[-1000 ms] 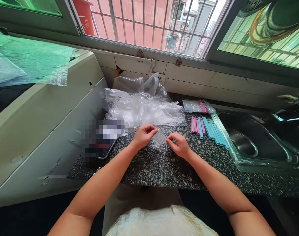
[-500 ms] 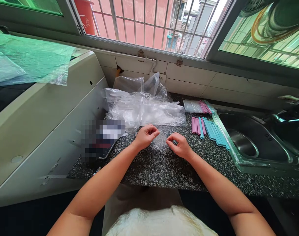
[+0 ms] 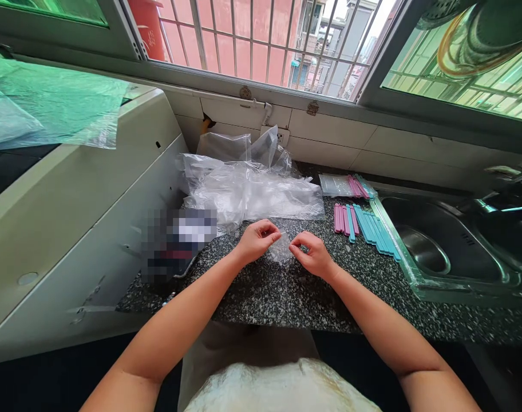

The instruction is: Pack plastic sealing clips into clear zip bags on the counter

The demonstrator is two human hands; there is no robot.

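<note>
A small clear plastic bag is stretched between my hands, just over the speckled dark countertop. My left hand pinches its upper left edge between thumb and fingers. On the other side, my right hand is closed in a pinch at the bag's right edge. Behind them lies a heap of larger clear plastic bags. To the right of my hands, pink sealing clips and light blue sealing clips lie in a row.
A clear packet with more pink and blue clips lies near the wall. The steel sink is at the right. A blurred-out device lies on the left, beside a pale appliance with plastic sheets on top.
Both hands stay pinched on the small bag. My left hand has shifted slightly right and down, and the hands are a little closer together.
</note>
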